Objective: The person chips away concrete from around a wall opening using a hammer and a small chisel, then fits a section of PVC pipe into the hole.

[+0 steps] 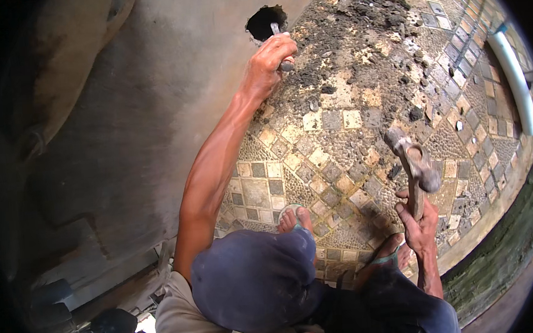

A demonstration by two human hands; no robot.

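My left hand [267, 59] is closed around a chisel [275, 28], my arm stretched out to the wall. The chisel's narrow metal end points into a rough, dark hole [264, 21] low in the wall; its blunt butt shows below my fingers. How deep the tip reaches cannot be made out. On the other side, my right hand [423, 226] grips the handle of a hammer [416, 164]. The hammer's heavy, dusty head is raised above the tiled floor, apart from the chisel.
Dark soil and broken rubble [368, 28] lie across the patterned tile floor [333, 181] beside the plastered wall [182, 56]. A pale pipe [515, 84] rests at the far right. A mossy ledge [500, 263] borders the floor. Dark items [113, 326] lie at the lower left.
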